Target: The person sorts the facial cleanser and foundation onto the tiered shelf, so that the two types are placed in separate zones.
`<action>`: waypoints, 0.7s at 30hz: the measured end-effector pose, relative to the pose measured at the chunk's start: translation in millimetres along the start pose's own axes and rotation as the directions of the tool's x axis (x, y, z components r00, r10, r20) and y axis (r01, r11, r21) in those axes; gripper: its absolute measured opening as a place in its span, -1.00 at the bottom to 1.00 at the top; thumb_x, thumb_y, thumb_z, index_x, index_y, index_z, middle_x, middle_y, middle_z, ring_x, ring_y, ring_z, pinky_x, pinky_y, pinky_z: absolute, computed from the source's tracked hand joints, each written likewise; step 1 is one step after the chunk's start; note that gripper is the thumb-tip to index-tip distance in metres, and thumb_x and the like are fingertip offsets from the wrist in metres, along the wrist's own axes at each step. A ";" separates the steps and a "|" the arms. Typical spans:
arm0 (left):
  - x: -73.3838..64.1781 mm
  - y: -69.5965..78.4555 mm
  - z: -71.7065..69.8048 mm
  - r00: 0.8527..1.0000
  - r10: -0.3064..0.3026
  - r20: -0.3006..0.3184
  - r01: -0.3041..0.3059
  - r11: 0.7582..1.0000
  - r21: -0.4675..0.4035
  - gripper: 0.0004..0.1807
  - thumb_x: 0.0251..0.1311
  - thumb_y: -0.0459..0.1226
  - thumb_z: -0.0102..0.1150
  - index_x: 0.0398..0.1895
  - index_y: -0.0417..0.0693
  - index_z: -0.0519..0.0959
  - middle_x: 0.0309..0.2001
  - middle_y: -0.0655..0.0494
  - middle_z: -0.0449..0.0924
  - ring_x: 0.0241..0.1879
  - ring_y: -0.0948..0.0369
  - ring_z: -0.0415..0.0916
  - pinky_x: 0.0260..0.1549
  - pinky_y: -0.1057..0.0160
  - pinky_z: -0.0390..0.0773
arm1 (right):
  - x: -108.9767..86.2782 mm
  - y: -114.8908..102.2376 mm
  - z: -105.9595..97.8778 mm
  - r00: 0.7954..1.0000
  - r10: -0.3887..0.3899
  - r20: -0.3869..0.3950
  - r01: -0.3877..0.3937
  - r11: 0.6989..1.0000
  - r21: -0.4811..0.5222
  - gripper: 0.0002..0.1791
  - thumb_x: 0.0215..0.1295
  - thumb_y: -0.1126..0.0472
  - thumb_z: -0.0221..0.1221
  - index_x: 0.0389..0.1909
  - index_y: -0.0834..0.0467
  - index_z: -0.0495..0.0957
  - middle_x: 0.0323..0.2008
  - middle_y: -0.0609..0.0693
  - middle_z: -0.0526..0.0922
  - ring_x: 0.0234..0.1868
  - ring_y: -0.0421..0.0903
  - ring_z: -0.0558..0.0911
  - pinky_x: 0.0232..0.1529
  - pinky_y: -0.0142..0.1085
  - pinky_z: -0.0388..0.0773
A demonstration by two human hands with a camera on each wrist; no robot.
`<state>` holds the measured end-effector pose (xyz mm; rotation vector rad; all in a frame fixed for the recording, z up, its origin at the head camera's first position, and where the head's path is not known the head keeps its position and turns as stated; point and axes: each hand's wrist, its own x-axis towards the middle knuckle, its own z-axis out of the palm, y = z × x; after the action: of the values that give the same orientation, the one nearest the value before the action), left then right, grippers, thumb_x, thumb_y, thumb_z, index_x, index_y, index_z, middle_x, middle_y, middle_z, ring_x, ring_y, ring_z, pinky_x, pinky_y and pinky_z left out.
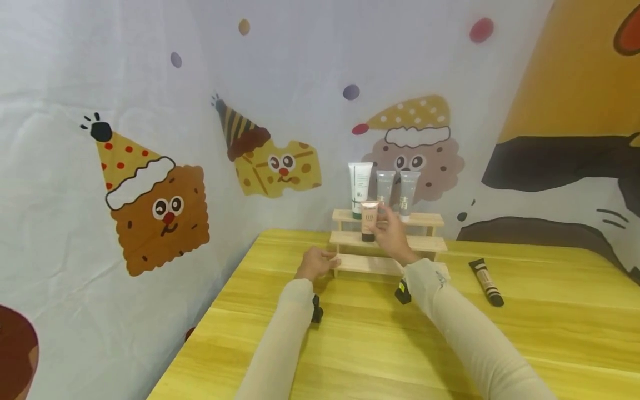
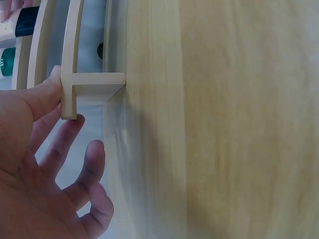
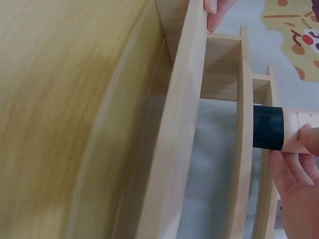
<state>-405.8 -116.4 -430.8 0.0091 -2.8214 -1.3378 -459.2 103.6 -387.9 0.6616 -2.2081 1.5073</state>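
My right hand [image 1: 392,236] grips a small pink BB cream tube [image 1: 369,216] with a black cap, cap down, at the left part of the middle step. In the right wrist view the tube's black cap [image 3: 267,127] is right at the edge of that step. My left hand [image 1: 316,263] pinches the left end of the lowest step of the three-step wooden stand [image 1: 367,264], thumb on one face and a fingertip on the other. In the left wrist view the stand's end [image 2: 69,94] sits between thumb and finger, while the other fingers curve loosely.
On the top step stand a white tube [image 1: 360,186] with a green cap and two grey tubes, one grey tube [image 1: 409,191] at the right. A dark-capped brown tube [image 1: 486,282] lies on the table [image 1: 360,344] to the right. A cartoon-printed cloth [image 1: 300,66] hangs close behind.
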 end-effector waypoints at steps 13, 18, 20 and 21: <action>-2.2 1.9 -1.9 0.999 0.035 -0.005 -0.034 0.999 0.013 -0.61 0.29 -0.09 0.30 0.13 -0.01 0.65 0.26 -0.18 0.50 -0.61 0.23 0.16 -0.42 0.23 0.49 | -1.7 -2.5 -2.5 0.999 -0.010 0.032 0.011 1.000 -0.021 -0.31 0.23 0.56 0.21 0.37 0.42 0.20 0.00 0.45 0.56 0.02 0.33 0.62 0.04 0.03 0.59; -2.6 0.2 -0.1 1.000 0.009 -0.004 -0.009 1.000 0.009 -0.61 0.28 -0.08 0.31 0.13 0.01 0.65 0.27 -0.16 0.49 -0.58 0.26 0.20 -0.32 0.18 0.55 | -2.7 0.4 -2.5 0.998 0.016 0.066 -0.013 0.999 -0.045 -0.32 0.23 0.57 0.21 0.37 0.40 0.22 0.00 0.43 0.57 -0.01 0.30 0.63 -0.02 0.00 0.63; -2.6 -0.4 0.3 1.000 0.009 -0.004 -0.009 1.000 0.003 -0.61 0.28 -0.08 0.30 0.14 0.01 0.65 0.27 -0.16 0.49 -0.59 0.27 0.18 -0.37 0.19 0.54 | -3.1 1.2 -2.1 0.997 0.030 0.071 -0.026 0.998 -0.050 -0.31 0.22 0.57 0.21 0.37 0.38 0.23 -0.01 0.41 0.57 -0.02 0.29 0.64 -0.04 -0.02 0.64; -2.6 -0.7 0.3 1.000 0.013 -0.004 -0.013 1.000 0.003 -0.60 0.29 -0.08 0.30 0.14 0.01 0.64 0.27 -0.15 0.49 -0.60 0.29 0.18 -0.40 0.22 0.51 | -3.1 1.6 -1.8 0.997 0.033 0.071 -0.030 0.998 -0.051 -0.30 0.21 0.57 0.22 0.37 0.38 0.23 -0.01 0.41 0.57 -0.03 0.29 0.64 -0.04 -0.03 0.64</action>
<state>-403.2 -116.5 -431.6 -0.0063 -2.8157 -1.3290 -457.6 106.3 -390.2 0.6780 -2.3116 1.4601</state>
